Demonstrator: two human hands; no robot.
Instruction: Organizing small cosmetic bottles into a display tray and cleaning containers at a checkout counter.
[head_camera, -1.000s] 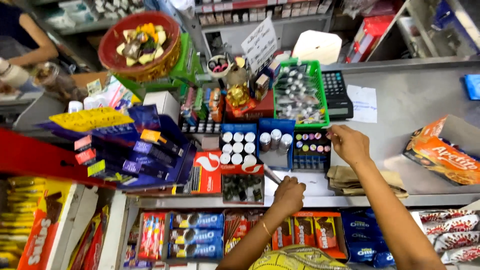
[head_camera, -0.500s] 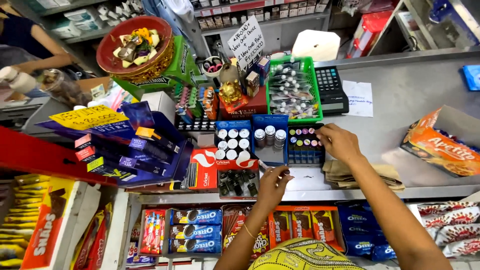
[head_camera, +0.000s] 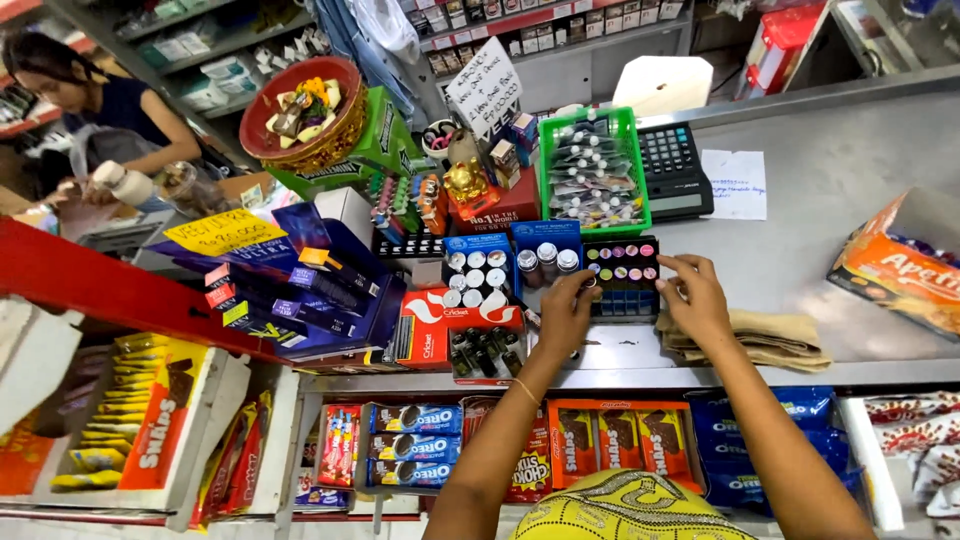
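A dark tray of small round pots with coloured lids (head_camera: 622, 262) sits on the grey counter (head_camera: 840, 180) near its front edge. My left hand (head_camera: 566, 312) pinches the tray's left edge with thumb and fingers. On the other side, my right hand (head_camera: 697, 297) holds the right edge, fingertips on the rim and thumb at the front. Both forearms reach up from the bottom of the view over the shelf front.
Left of the tray stand blue boxes of small bottles (head_camera: 477, 266), and behind it a green basket (head_camera: 592, 178) and a calculator (head_camera: 672, 168). Folded brown paper bags (head_camera: 765, 340) lie to the right, near an orange snack box (head_camera: 890, 268). Another person (head_camera: 95, 100) works far left.
My left hand has risen from the counter's front edge to the tray's left side. My right hand has shifted from the tray's top to its right edge.
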